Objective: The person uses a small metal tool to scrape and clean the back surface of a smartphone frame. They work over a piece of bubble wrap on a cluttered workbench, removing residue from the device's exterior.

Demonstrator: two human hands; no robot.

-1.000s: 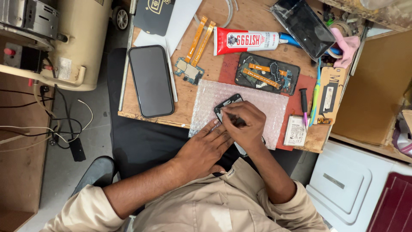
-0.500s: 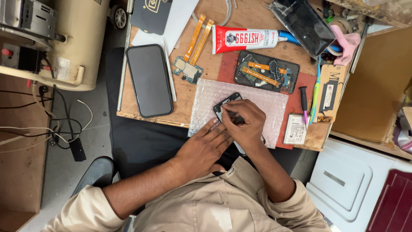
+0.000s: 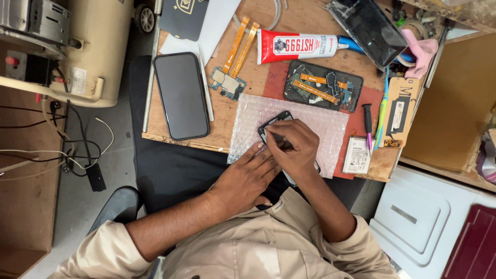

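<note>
A dark phone part (image 3: pixel 273 124) lies on a sheet of bubble wrap (image 3: pixel 330 129) at the front of a small wooden board (image 3: pixel 258 82). My right hand (image 3: pixel 295 150) covers most of that part and pinches a thin dark tool (image 3: pixel 281 139) against it. My left hand (image 3: pixel 249 175) rests flat on the near edge of the bubble wrap, fingers spread, touching the part's near side. What lies under my right hand is hidden.
On the board: a black phone (image 3: pixel 182 95) at left, a circuit board with orange flex cables (image 3: pixel 230 77), a red-and-white glue tube (image 3: pixel 302 46), an opened phone body (image 3: pixel 321 86), a screen panel (image 3: pixel 369 28), a battery (image 3: pixel 356 154), a small screwdriver (image 3: pixel 368 124). A beige machine (image 3: pixel 88 46) stands left.
My right hand has shifted slightly on the phone part while working the tool. The left hand stays in place.
</note>
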